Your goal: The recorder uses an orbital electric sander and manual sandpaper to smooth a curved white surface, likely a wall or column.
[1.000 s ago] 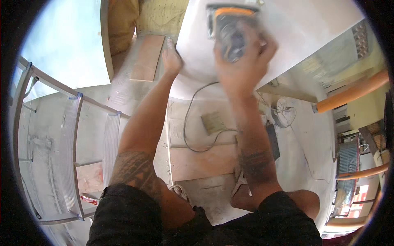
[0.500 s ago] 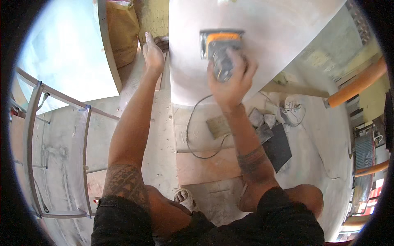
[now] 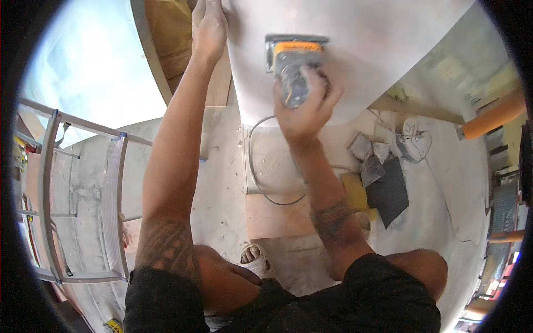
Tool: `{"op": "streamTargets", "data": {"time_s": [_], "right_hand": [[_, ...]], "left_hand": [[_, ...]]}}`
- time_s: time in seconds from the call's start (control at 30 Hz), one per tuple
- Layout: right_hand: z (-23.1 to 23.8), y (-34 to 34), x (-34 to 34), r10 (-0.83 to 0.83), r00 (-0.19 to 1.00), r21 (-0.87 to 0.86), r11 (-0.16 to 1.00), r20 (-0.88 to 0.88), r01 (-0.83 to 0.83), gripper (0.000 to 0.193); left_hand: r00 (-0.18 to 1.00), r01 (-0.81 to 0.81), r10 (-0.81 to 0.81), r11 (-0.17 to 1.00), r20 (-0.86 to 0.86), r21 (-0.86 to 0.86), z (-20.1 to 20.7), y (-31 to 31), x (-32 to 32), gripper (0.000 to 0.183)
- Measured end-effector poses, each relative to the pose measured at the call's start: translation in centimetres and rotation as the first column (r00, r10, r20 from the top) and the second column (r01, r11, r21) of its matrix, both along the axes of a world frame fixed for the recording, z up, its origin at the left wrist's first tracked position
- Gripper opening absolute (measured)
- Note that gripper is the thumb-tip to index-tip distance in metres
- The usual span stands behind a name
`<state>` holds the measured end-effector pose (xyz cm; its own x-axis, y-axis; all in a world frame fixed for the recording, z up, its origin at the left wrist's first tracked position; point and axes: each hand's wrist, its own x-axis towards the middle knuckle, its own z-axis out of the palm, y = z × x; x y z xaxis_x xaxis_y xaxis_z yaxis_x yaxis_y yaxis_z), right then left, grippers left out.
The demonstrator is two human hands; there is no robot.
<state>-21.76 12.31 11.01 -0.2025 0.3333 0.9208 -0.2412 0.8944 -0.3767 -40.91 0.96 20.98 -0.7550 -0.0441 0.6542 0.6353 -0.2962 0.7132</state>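
My right hand (image 3: 308,105) is closed round the grey and orange body of an electric sander (image 3: 294,72), slightly blurred. The sander's flat pad lies against a large whitish panel (image 3: 366,50), and a thin cord loops down below the hand. Near the top edge, my left hand (image 3: 210,33) is beside the panel's left edge, its visible fingers stretched upward and apart. The fingertips are cut off by the frame, and whether they touch the panel I cannot tell.
A metal ladder (image 3: 114,200) stands at left, below a pale curved panel (image 3: 94,66). Dark sanding sheets (image 3: 388,194) and a yellowish block (image 3: 355,191) lie on the floor at right. A corded item (image 3: 413,141) sits beyond them; an orange pole (image 3: 494,116) slants in.
The sander and my right hand have shifted slightly left and up. My left hand has moved higher along the panel's edge. The view has shifted too, with the floor items appearing farther right.
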Motion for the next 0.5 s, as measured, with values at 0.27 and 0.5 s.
{"op": "streamTargets", "data": {"time_s": [0.27,0.5], "right_hand": [[-8.7,1.1,1.0,-0.099,0.994,-0.229,0.967,0.055,0.109,0.075],[-5.6,8.3,1.6,-0.244,0.969,-0.43,0.879,-0.037,0.205,0.076]], "left_hand": [[0.962,-0.201,0.114,0.909,-0.247,-0.366,-0.4,3.0,3.9,0.099],[0.951,-0.299,0.234,0.86,-0.202,-0.412,-2.0,3.6,3.8,0.122]]}}
